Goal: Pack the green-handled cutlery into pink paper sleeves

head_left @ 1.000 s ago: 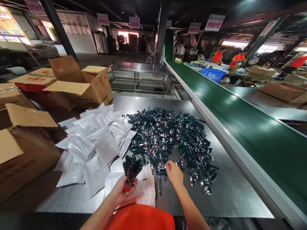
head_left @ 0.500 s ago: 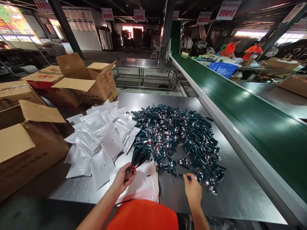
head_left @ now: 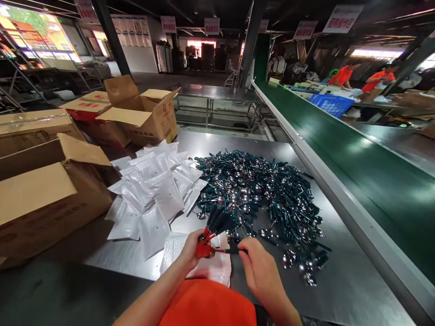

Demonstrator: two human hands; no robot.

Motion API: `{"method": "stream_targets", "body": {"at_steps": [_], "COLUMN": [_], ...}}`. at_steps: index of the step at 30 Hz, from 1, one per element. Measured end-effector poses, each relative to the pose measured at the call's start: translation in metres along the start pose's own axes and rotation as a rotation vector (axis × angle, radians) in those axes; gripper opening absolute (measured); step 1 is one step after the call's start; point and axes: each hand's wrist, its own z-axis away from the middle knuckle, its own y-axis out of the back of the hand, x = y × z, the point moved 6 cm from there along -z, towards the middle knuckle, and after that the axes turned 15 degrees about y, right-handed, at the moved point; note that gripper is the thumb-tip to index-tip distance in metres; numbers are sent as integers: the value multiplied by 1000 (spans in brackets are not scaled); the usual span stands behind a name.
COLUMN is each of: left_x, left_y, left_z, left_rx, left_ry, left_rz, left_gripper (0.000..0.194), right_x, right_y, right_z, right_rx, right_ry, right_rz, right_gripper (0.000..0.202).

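Observation:
My left hand (head_left: 196, 249) is closed round a bundle of dark-handled spoons (head_left: 219, 219), handles fanned up and away, bowls reflecting red near the palm. My right hand (head_left: 253, 260) pinches the dark handle of a single spoon (head_left: 233, 250), whose other end reaches the bowls in my left hand. A large pile of spoons (head_left: 272, 185) with dark green handles and shiny bowls spreads over the metal table beyond my hands. White padded envelopes (head_left: 168, 197) lie heaped to the left of the pile. Under my left hand rests a stack of flat envelopes (head_left: 217, 269).
Open cardboard boxes (head_left: 50, 199) stand along the left, another open box (head_left: 158, 120) behind them. A green conveyor belt (head_left: 340, 140) runs along the right of the metal table (head_left: 353, 276). Beyond it are a blue basket (head_left: 331, 105) and two people in orange.
My right hand has moved left from the near edge of the pile to beside my left hand, bringing a spoon. My left hand has shifted slightly right with the bundle. The view has turned slightly left.

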Motion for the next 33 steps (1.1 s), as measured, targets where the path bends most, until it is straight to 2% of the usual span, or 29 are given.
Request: {"method": "stream_targets", "body": {"at_steps": [3, 9, 14, 16, 18, 21, 24, 30, 33], "left_x": [-6, -12, -11, -11, -13, -15, -15, -13, -11], "left_y": [-4, -12, -15, -14, -13, -9, -5, -1, 1], "left_z": [7, 21, 20, 18, 16, 14, 13, 14, 17], "left_rx": [-25, -84, -91, -85, -74, -42, -18, -2, 32], "left_ry": [22, 4, -68, -86, -73, -32, -28, -63, -76], "left_rz": [-49, -138, -138, -122, -107, -84, -74, -42, -48], "left_gripper": [25, 25, 27, 27, 26, 28, 29, 28, 27], "right_x": [-7, -1, 7, 9, 10, 10, 7, 4, 2], "right_y": [-11, -13, -2, 0, -5, -13, -15, -15, -13], "right_z": [-11, -6, -1, 0, -1, -4, -6, -1, -2], "right_rx": [-27, 85, 327, 413, 447, 440, 420, 382, 310], "right_ry": [50, 12, -225, -316, -387, -440, -418, -378, -301], "right_rz": [3, 2, 17, -58, -216, -397, -424, -302, -204], "right_gripper": [19, 18, 16, 14, 13, 12, 7, 5, 24]}}
